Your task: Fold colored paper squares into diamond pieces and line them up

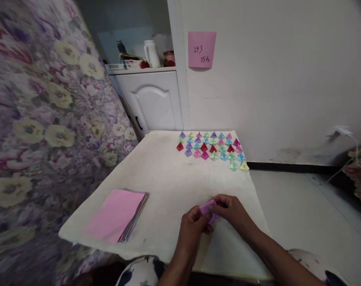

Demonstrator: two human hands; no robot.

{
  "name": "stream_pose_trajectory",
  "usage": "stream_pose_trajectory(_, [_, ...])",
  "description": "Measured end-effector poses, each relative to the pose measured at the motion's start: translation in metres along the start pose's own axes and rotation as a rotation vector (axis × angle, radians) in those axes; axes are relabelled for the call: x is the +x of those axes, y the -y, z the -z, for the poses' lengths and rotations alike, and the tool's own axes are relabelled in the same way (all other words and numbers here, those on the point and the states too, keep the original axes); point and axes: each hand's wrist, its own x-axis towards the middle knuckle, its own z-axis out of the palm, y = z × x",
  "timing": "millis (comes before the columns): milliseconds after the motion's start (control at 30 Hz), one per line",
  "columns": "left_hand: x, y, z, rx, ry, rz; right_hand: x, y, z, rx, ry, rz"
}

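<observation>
A small folded piece of pink-purple paper (207, 206) is held between both hands above the near right part of the table. My left hand (195, 220) pinches its lower left side, thumb on top. On its right side, my right hand (228, 207) grips the paper with thumb and fingers. Part of the paper is hidden behind the fingers. To the left lies a stack of coloured paper sheets (117, 214) with a pink one on top. Rows of small folded paper pieces (213, 148) in several colours stand at the table's far right corner.
The cream-covered table (165, 178) reaches to the wall and a white cabinet (156, 99). A floral curtain (64, 131) hangs along the left. On the wall is a pink note (202, 49) with handwriting. A white jug (152, 53) stands on the cabinet shelf.
</observation>
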Motion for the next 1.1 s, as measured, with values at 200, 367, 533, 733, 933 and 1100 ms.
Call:
stream_pose_trajectory(200, [0.001,0.002,0.001,0.078,-0.005,-0.043,0.001,-0.004,0.002,0.040,-0.006,-0.022])
stream_pose_trajectory(367, [0.001,0.005,-0.001,0.118,0.052,0.006,0.001,-0.004,0.003,0.063,-0.029,-0.015])
stream_pose_trajectory(533, [-0.001,0.008,0.000,0.146,0.097,0.036,0.001,-0.006,0.004,0.070,-0.045,-0.054])
stream_pose_trajectory(733, [-0.003,0.002,0.003,0.150,0.145,0.051,0.001,-0.006,0.004,0.067,-0.061,-0.058])
stream_pose_trajectory(933, [-0.002,-0.003,0.003,0.136,0.106,0.089,-0.001,-0.003,0.000,0.099,-0.027,-0.062])
stream_pose_trajectory(1100, [0.002,0.007,0.004,0.067,0.059,0.083,-0.001,-0.005,-0.004,0.099,-0.007,-0.064])
